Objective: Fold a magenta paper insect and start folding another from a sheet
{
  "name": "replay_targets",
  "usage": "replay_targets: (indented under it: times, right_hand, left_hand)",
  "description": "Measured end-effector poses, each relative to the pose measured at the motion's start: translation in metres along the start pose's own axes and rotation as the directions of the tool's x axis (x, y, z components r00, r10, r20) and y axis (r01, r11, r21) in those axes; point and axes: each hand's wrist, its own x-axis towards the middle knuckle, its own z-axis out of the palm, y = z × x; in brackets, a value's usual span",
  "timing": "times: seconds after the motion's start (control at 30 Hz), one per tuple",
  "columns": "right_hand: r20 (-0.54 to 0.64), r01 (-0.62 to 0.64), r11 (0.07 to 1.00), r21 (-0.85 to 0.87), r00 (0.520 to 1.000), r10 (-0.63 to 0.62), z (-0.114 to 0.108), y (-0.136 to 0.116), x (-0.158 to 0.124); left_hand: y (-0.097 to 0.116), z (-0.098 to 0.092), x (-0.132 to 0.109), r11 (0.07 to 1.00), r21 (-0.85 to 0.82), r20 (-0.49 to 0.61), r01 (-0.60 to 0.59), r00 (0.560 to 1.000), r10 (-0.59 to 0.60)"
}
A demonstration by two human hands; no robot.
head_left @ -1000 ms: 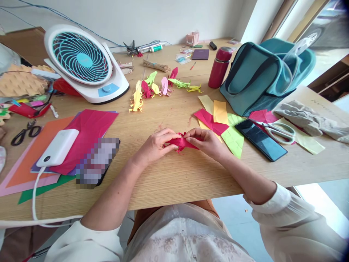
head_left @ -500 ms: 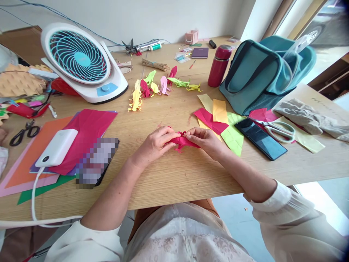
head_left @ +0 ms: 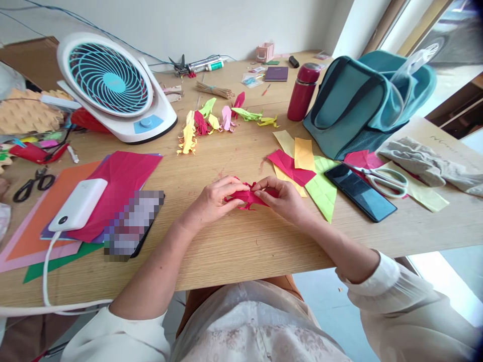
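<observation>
Both my hands pinch a small folded piece of magenta paper [head_left: 247, 197] just above the wooden table [head_left: 241, 241]. My left hand [head_left: 215, 200] grips its left end with thumb and fingers closed. My right hand [head_left: 281, 197] pinches the right end, fingers curled over it. The paper has jagged folded points showing between the hands. A pile of cut coloured paper pieces [head_left: 302, 168] lies just to the right of my right hand.
Finished folded paper figures [head_left: 211, 123] lie in a row behind. A white-and-teal fan [head_left: 113, 85] stands back left. Coloured sheets [head_left: 121, 176], a white power bank [head_left: 79, 203], a phone [head_left: 360, 192], scissors [head_left: 385, 178], a red flask [head_left: 304, 92] and a teal bag [head_left: 362, 103] surround the work spot.
My right hand has shifted slightly left along the magenta paper, closer to my left hand. The left hand has barely moved.
</observation>
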Motion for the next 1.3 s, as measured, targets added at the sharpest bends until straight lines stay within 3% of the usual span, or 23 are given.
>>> replay_targets:
  times: [0.1, 0.3, 0.77, 1.13, 1.3]
  right_hand:
    - [-0.03, 0.059, 0.996, -0.063, 0.998, -0.061, -0.001, -0.003, -0.001]
    - [0.071, 0.095, 0.988, -0.121, 0.994, -0.087, -0.008, -0.011, -0.002]
    - [0.035, 0.284, 0.911, -0.298, 0.957, -0.287, -0.002, -0.008, -0.005]
    - [-0.016, 0.269, 0.928, -0.256, 0.959, -0.283, 0.0, -0.001, -0.004]
    - [-0.05, 0.257, 0.935, -0.245, 0.96, -0.276, 0.002, -0.001, -0.005]
  left_hand:
    - [0.0, -0.002, 0.0, 1.0, -0.029, -0.008, 0.001, 1.0, -0.001]
    - [0.004, -0.006, 0.002, 0.998, -0.05, -0.013, 0.047, 0.999, -0.048]
    - [0.002, -0.007, 0.001, 0.99, -0.108, -0.029, 0.087, 0.995, -0.091]
    - [0.007, -0.004, 0.002, 0.999, -0.023, -0.087, 0.027, 0.996, -0.029]
    - [0.008, -0.001, 0.003, 0.986, -0.132, -0.113, 0.104, 0.986, -0.119]
